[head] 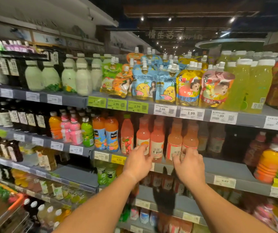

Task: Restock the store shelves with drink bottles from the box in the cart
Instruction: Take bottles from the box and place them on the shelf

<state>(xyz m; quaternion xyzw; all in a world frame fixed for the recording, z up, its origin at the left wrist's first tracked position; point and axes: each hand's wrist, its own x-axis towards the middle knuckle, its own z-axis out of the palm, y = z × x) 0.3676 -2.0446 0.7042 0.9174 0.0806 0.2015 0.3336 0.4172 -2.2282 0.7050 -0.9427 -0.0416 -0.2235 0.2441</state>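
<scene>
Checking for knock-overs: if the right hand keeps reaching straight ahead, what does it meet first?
Probably the pale orange-pink drink bottle with the white label, directly beyond the right hand; its fingers already overlap that label, though depth is unclear.

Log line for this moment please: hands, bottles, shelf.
left hand: fingers on pink bottle | right hand: fingers on orange-pink bottle | both upright at middle shelf front | cart: lower left

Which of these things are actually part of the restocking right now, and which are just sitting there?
In the job: left hand, right hand, pink drink bottles, shelf.
Just there: jelly pouches, white bottles, price tags, orange cart.
</scene>
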